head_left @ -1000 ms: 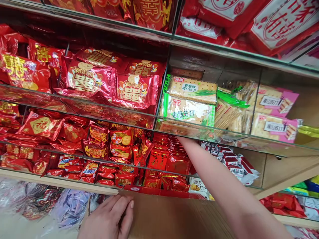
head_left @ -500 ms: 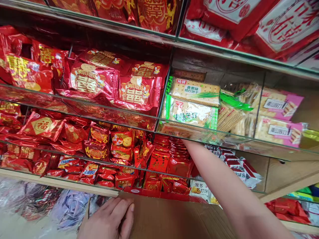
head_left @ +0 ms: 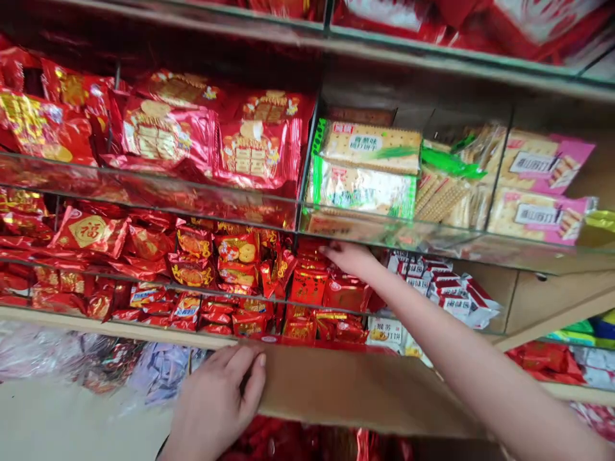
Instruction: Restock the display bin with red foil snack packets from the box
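Observation:
My left hand [head_left: 216,400] grips the left end of a cardboard box flap [head_left: 355,387] held up against the shelf front. Red foil packets show inside the box [head_left: 288,445] below the flap. My right hand [head_left: 348,257] reaches into the middle shelf compartment and rests flat on a pile of red snack packets [head_left: 331,288], its fingers spread, just under the glass shelf [head_left: 384,240]. I cannot see anything held in it.
Glass shelves hold red foil biscuit bags [head_left: 168,134] at upper left, green-wrapped cracker packs [head_left: 365,169] and pink-labelled cracker packs [head_left: 538,186] to the right, and white-and-red packets [head_left: 446,288] beside my right arm. Clear bags of sweets [head_left: 72,365] lie below left.
My right hand has drawn back out of the compartment, so it now shows on top of the red packets. The box flap and my left hand have risen in view.

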The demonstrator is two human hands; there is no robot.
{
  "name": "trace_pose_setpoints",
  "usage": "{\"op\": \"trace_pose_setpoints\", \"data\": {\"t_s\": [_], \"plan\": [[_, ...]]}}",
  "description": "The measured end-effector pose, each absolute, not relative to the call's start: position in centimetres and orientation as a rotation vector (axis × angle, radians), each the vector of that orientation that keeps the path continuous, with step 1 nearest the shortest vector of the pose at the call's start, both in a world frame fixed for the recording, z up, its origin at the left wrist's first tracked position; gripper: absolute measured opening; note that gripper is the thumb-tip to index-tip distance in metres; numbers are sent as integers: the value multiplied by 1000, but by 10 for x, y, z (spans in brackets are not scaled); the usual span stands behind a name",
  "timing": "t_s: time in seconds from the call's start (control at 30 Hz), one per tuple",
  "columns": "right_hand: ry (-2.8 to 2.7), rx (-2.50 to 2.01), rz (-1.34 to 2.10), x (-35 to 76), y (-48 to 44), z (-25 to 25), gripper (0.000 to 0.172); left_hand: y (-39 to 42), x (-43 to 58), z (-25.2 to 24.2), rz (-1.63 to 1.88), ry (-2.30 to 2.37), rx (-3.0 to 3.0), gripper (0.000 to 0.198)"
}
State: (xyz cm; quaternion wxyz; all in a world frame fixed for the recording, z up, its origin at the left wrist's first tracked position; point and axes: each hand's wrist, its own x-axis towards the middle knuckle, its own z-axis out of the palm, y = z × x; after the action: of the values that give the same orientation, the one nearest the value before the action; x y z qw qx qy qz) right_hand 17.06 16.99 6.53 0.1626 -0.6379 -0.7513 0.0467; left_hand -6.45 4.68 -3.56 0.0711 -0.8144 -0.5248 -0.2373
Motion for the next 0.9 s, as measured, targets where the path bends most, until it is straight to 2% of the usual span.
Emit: {"op": "trace_pose_setpoints", "data": {"t_s": [0.13,0.2,0.27,0.33,0.4,0.47,0.57,0.67,0.83,0.9], "plan": [[-2195,-1605,397,178,55,56,26,47,-63,-31,-754,-1575,-2488,20],[-2261,-1550,792,187,-7,50,27,39,-65,-32,-1055,-1386,-2523,14],[-2361,-1483,1301,198,-57,31,19,22,-66,-38,-1301,-1109,-2584,24],[-2349,-1508,1571,208,-88,-3,11,1,-64,-51,-1304,-895,-2764,34],[-2232,-1684,1476,215,-98,-45,17,-17,-56,-74,-1079,-876,-3068,36],[-2111,-1838,1241,216,-90,-85,17,-26,-45,-105,-751,-1222,-3278,40],[-2025,-1952,888,205,-55,-128,21,-22,-25,-150,-711,-1489,-3205,43],[-1945,-2064,732,180,-15,-154,28,-14,-14,-174,-660,-1647,-3129,36],[-1842,-2200,612,143,13,-174,19,-18,-26,-172,-653,-1680,-3094,27],[-1823,-2188,567,141,9,-174,16,-23,-34,-168,-792,-1765,-3067,27]]}}
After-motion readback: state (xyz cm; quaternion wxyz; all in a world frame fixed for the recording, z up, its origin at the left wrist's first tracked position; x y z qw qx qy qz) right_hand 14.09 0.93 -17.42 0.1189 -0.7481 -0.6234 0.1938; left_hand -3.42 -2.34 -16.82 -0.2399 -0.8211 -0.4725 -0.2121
